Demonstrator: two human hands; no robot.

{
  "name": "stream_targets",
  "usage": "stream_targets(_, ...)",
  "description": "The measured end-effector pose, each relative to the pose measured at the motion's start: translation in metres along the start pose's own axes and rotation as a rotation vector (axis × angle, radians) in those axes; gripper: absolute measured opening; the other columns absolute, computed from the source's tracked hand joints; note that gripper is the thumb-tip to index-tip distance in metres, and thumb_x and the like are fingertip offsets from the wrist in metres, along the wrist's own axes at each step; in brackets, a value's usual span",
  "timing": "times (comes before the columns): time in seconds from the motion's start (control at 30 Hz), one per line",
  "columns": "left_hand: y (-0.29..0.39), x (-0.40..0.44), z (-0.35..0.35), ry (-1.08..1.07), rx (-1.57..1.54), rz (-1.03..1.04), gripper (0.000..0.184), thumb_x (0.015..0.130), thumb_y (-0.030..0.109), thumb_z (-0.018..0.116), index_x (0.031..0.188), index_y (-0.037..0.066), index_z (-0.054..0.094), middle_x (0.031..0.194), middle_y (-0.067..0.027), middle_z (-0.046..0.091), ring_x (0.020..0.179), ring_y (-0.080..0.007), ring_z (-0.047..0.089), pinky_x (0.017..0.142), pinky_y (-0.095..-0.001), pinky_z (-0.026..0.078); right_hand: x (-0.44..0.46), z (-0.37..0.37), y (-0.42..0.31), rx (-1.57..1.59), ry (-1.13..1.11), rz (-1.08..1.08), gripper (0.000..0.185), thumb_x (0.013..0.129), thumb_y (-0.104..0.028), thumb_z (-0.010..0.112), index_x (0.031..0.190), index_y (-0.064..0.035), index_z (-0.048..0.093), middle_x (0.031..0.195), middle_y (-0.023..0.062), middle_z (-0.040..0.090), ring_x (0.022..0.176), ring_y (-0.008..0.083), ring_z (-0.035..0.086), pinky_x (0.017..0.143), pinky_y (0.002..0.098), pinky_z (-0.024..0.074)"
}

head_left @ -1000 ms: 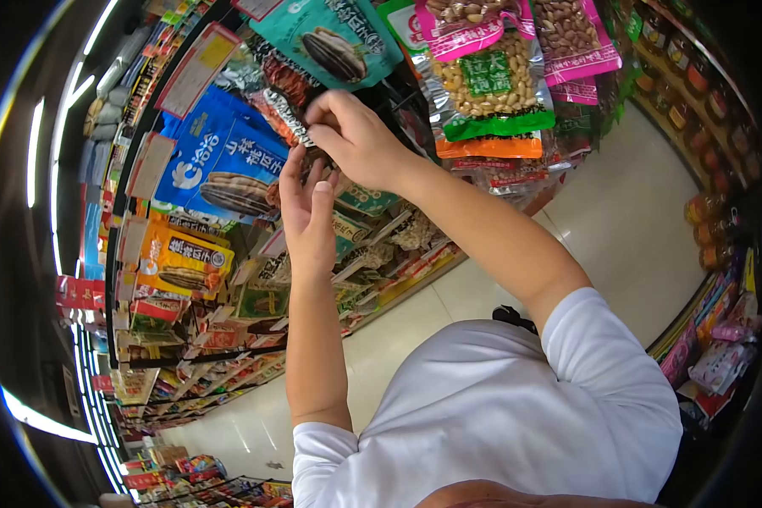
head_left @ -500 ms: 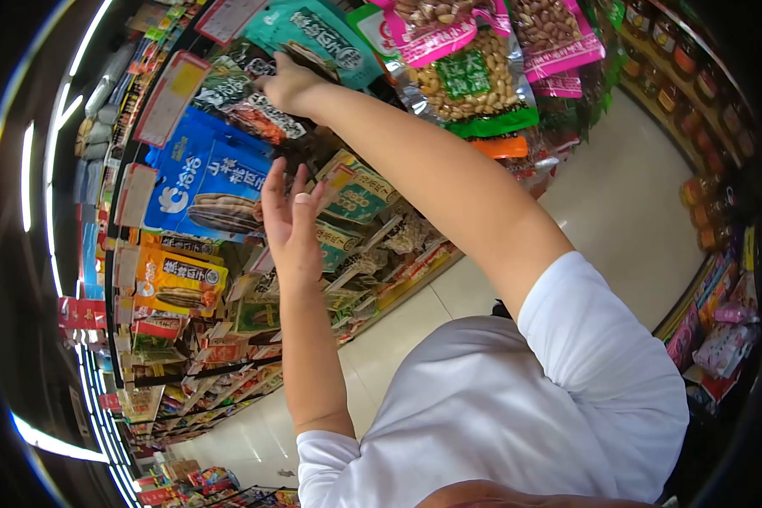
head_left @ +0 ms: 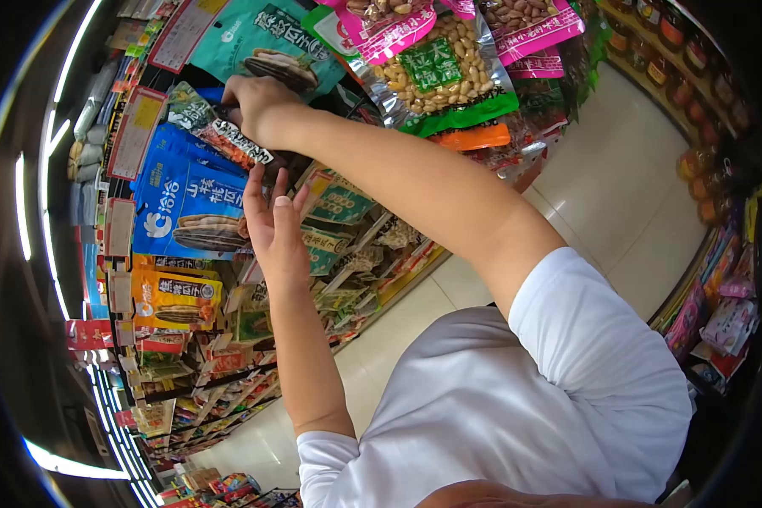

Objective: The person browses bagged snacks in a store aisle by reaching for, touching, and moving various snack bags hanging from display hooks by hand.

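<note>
My right hand (head_left: 267,110) reaches across to the shelf, its fingers curled at the top of a dark snack packet (head_left: 220,133) with green, white and red print. The packet is tilted and partly folded, and my fingers hide some of it. Just below, my left hand (head_left: 277,241) is raised with its fingers apart, holding nothing. It is close to the packet's lower end and overlaps the right edge of a blue bag of melon seeds (head_left: 190,199). A teal bag of melon seeds (head_left: 271,46) lies directly above my right hand.
Price cards (head_left: 135,131) line the shelf edge. A yellow-orange seed bag (head_left: 173,300) hangs lower down, beside green packets (head_left: 339,199). Clear peanut bags (head_left: 440,68) and pink nut bags (head_left: 533,30) are at the top. Jars (head_left: 673,34) stand across the tiled aisle (head_left: 610,169).
My right hand has shifted left with the dark packet, which now looks narrower and more tilted. My left hand has moved slightly left and down. The view has shifted a little.
</note>
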State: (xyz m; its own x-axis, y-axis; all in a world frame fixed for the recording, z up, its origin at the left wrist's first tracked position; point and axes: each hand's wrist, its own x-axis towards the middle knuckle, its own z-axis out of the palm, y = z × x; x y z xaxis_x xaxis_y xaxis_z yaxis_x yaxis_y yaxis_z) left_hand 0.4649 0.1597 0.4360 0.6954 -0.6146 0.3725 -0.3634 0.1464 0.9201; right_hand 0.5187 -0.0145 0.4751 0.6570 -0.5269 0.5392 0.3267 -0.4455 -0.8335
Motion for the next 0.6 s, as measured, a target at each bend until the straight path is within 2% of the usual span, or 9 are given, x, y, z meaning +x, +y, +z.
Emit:
stream_targets(0.03, 0.000, 0.000, 0.000, -0.001, -0.001, -0.002, 0.059, 0.105, 0.014, 0.051, 0.154, -0.005, 0.026, 0.160, -0.0188, 0.027, 0.148, -0.0373, 0.034, 0.115, -0.0501, 0.044, -0.005, -0.003, 0.000, -0.009, -0.010, -0.062, 0.022, 0.093, -0.009, 0.057, 0.113, -0.0064, 0.065, 0.113, 0.0191, 0.071, 0.109, 0.0385, 0.067, 0.093, 0.0465, 0.0541)
stream_targets(0.1, -0.001, 0.001, -0.001, -0.002, -0.006, -0.010, 0.059, 0.105, 0.014, 0.051, 0.154, -0.005, 0.026, 0.159, -0.0187, 0.027, 0.148, -0.0368, 0.034, 0.115, -0.0498, 0.045, -0.011, -0.004, 0.001, -0.011, 0.030, -0.209, 0.019, 0.093, -0.009, 0.061, 0.112, -0.0041, 0.065, 0.112, 0.0188, 0.071, 0.106, 0.0385, 0.067, 0.090, 0.0455, 0.0538)
stream_targets(0.2, -0.001, 0.003, -0.002, -0.006, -0.002, -0.023, 0.059, 0.105, 0.013, 0.051, 0.155, -0.004, 0.026, 0.159, -0.0184, 0.027, 0.148, -0.0368, 0.035, 0.115, -0.0501, 0.045, -0.017, -0.006, 0.001, -0.090, 0.043, -0.322, 0.023, 0.095, -0.008, 0.048, 0.113, -0.0015, 0.062, 0.112, 0.0202, 0.069, 0.107, 0.0393, 0.068, 0.091, 0.0476, 0.0551)
stream_targets(0.3, 0.002, 0.002, 0.000, -0.014, 0.026, -0.033, 0.059, 0.104, 0.012, 0.050, 0.156, -0.004, 0.026, 0.160, -0.0179, 0.027, 0.147, -0.0370, 0.036, 0.114, -0.0513, 0.044, -0.019, -0.009, 0.003, -0.085, 0.036, -0.348, 0.024, 0.095, -0.009, 0.048, 0.113, 0.0000, 0.061, 0.115, 0.0211, 0.068, 0.107, 0.0405, 0.067, 0.091, 0.0472, 0.0555)
stream_targets(0.37, 0.003, 0.002, 0.002, -0.002, 0.037, -0.030, 0.059, 0.104, 0.013, 0.051, 0.155, -0.004, 0.026, 0.159, -0.0177, 0.029, 0.147, -0.0361, 0.037, 0.114, -0.0507, 0.045, -0.021, -0.012, 0.004, -0.076, 0.047, -0.310, 0.030, 0.093, -0.004, 0.049, 0.119, -0.0029, 0.062, 0.117, 0.0212, 0.069, 0.110, 0.0396, 0.067, 0.093, 0.0461, 0.0534)
stream_targets(0.4, 0.001, 0.002, -0.001, -0.004, 0.034, -0.023, 0.059, 0.105, 0.013, 0.050, 0.156, -0.004, 0.025, 0.159, -0.0184, 0.030, 0.149, -0.0357, 0.035, 0.112, -0.0460, 0.049, -0.023, -0.011, 0.008, -0.078, 0.039, -0.265, 0.033, 0.091, -0.004, 0.051, 0.123, -0.0032, 0.061, 0.117, 0.0223, 0.069, 0.111, 0.0405, 0.066, 0.094, 0.0472, 0.0528)
stream_targets(0.5, -0.002, 0.001, -0.006, -0.034, 0.045, 0.011, 0.058, 0.104, 0.011, 0.051, 0.155, -0.001, 0.028, 0.162, -0.0179, 0.025, 0.149, -0.0366, 0.034, 0.112, -0.0461, 0.048, -0.045, -0.030, 0.004, -0.092, -0.060, -0.124, 0.045, 0.091, -0.005, 0.055, 0.135, -0.0022, 0.054, 0.125, 0.0257, 0.066, 0.116, 0.0434, 0.063, 0.099, 0.0503, 0.0499)
stream_targets(0.57, -0.001, -0.001, -0.004, -0.034, 0.020, 0.014, 0.057, 0.103, 0.008, 0.053, 0.155, 0.001, 0.031, 0.164, -0.0159, 0.024, 0.151, -0.0351, 0.032, 0.114, -0.0457, 0.043, -0.063, -0.041, 0.003, -0.152, -0.118, -0.075, 0.051, 0.093, -0.008, 0.057, 0.142, -0.0003, 0.048, 0.136, 0.0287, 0.059, 0.126, 0.0440, 0.057, 0.104, 0.0502, 0.0479)
stream_targets(0.6, -0.001, -0.002, -0.003, -0.041, 0.027, 0.021, 0.057, 0.102, 0.007, 0.053, 0.155, 0.002, 0.031, 0.164, -0.0152, 0.025, 0.150, -0.0338, 0.033, 0.114, -0.0452, 0.043, -0.072, -0.041, 0.008, -0.185, -0.063, -0.105, 0.054, 0.093, -0.009, 0.059, 0.144, 0.0011, 0.046, 0.140, 0.0302, 0.055, 0.131, 0.0444, 0.052, 0.107, 0.0492, 0.0456)
